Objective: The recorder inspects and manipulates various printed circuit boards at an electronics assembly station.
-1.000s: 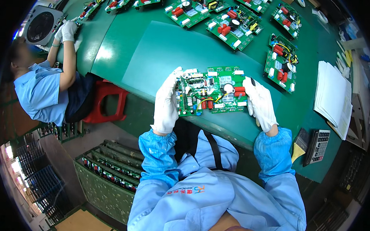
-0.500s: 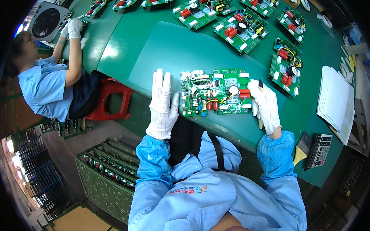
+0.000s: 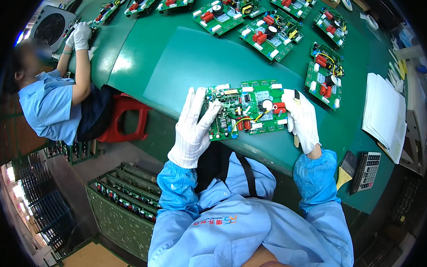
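A green circuit board with red, black and white parts and a yellow wire lies on the green mat in front of me. My left hand, in a white striped glove, is at its left end; the fingers are stretched out and apart, and one digit reaches over the components. My right hand, also gloved, is closed at the board's right end, around a slim tool. A dark end of that tool sticks out above the hand and a tan end below; its kind is unclear.
Several similar boards stand across the back and right of the table. Papers, a brush and a calculator lie at right. A green rack of boards is below left. A co-worker sits at far left near a fan.
My left hand has moved from flat beside the board to partly over its left end. The board has turned slightly, its left end nearer me. My right hand keeps the slim tool.
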Demonstrator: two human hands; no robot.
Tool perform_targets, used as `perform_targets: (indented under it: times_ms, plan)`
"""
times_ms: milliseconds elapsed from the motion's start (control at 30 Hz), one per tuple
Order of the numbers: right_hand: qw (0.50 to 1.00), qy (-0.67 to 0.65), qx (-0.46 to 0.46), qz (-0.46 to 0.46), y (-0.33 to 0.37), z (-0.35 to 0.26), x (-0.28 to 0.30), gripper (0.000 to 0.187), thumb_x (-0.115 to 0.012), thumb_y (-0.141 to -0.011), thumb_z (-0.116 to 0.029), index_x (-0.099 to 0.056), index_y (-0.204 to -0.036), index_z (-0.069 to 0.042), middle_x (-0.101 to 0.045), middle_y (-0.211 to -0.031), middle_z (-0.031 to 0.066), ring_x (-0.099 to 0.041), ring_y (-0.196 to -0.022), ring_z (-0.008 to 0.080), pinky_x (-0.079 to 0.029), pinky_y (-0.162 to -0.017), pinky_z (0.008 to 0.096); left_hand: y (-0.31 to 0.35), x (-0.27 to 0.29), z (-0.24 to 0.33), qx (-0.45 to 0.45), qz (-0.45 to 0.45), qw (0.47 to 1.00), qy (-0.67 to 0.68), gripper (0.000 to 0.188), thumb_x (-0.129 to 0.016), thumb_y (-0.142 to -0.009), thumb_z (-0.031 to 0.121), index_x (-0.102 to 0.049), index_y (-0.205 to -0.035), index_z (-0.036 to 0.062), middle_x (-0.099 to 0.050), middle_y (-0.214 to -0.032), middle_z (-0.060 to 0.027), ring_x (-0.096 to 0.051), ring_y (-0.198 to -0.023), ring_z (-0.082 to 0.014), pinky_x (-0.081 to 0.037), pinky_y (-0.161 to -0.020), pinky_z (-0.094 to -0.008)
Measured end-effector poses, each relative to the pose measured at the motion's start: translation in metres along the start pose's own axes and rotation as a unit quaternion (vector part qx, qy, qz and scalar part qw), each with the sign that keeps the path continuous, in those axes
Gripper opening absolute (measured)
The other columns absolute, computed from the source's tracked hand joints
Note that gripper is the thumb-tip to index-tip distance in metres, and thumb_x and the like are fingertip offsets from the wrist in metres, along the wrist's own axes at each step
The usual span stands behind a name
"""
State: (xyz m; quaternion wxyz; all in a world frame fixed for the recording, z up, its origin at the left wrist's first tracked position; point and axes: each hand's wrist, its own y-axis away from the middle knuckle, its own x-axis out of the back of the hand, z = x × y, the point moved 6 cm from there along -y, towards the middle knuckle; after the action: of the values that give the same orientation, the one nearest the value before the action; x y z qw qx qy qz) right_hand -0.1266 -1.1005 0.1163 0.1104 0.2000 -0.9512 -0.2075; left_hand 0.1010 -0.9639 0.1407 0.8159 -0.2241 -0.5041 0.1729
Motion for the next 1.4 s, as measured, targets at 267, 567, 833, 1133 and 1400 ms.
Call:
perform_targets:
  times_ms: [267, 567, 833, 1133, 1400]
  plan:
    - [0.998, 0.007, 0.054, -0.003, 0.0, -0.004, -0.001, 0.04, -0.06, -0.092, -0.034, -0.059, -0.122, -0.007, -0.045, -0.062, -0.0036, -0.038, -0.042, 0.0039, -0.027, -0.038, 0.0215, -0.003, 0.009, 0.015, -0.023, -0.022, 0.999, -0.035, 0.058, -0.07, -0.07, -0.002, -0.062, -0.123, 0.0196, -0.052, -0.136, -0.0155, -0.05, -0.123, -0.0444, -0.044, -0.102, -0.0485]
    - [0.986, -0.131, 0.035, -0.094, 0.004, -0.015, -0.005, 0.044, -0.053, -0.096, -0.038, -0.062, -0.113, 0.002, -0.063, -0.075, 0.0019, -0.046, -0.049, 0.0032, -0.035, -0.044, 0.0208, 0.007, 0.007, 0.01, 0.231, -0.047, 0.863, 0.447, 0.046, -0.059, -0.077, -0.003, -0.054, -0.122, -0.0032, -0.057, -0.125, -0.018, -0.054, -0.12, -0.0302, -0.042, -0.102, -0.0416]
    - [0.982, -0.134, -0.035, -0.125, 0.0, 0.006, 0.004, 0.053, -0.043, -0.099, -0.05, -0.058, -0.074, -0.007, -0.048, -0.047, -0.0013, -0.034, -0.033, 0.006, -0.026, -0.035, 0.0217, 0.017, -0.038, -0.017, 0.439, 0.01, 0.572, 0.693, 0.042, -0.056, -0.092, 0.012, -0.048, -0.129, -0.0049, -0.061, -0.116, -0.0091, -0.06, -0.101, -0.0122, -0.048, -0.09, -0.0269]
    - [0.991, -0.121, 0.047, 0.019, -0.013, 0.009, 0.014, 0.047, -0.042, -0.101, -0.046, -0.06, -0.08, -0.008, -0.046, -0.053, -0.0061, -0.03, -0.035, 0.0017, -0.024, -0.035, 0.0195, 0.009, -0.051, -0.013, 0.425, 0.015, 0.539, 0.728, 0.039, -0.051, -0.098, 0.024, -0.05, -0.128, -0.0017, -0.058, -0.124, -0.0071, -0.056, -0.111, -0.013, -0.044, -0.096, -0.029]
    - [0.992, -0.116, 0.033, 0.04, -0.011, 0.008, 0.011, 0.047, -0.043, -0.1, -0.048, -0.061, -0.085, -0.008, -0.048, -0.054, -0.0053, -0.03, -0.035, 0.0021, -0.023, -0.035, 0.0207, 0.008, -0.056, -0.014, 0.438, 0.008, 0.558, 0.705, 0.055, -0.04, -0.102, 0.044, -0.044, -0.137, 0.0016, -0.052, -0.135, -0.0095, -0.052, -0.12, -0.0206, -0.041, -0.103, -0.0353]
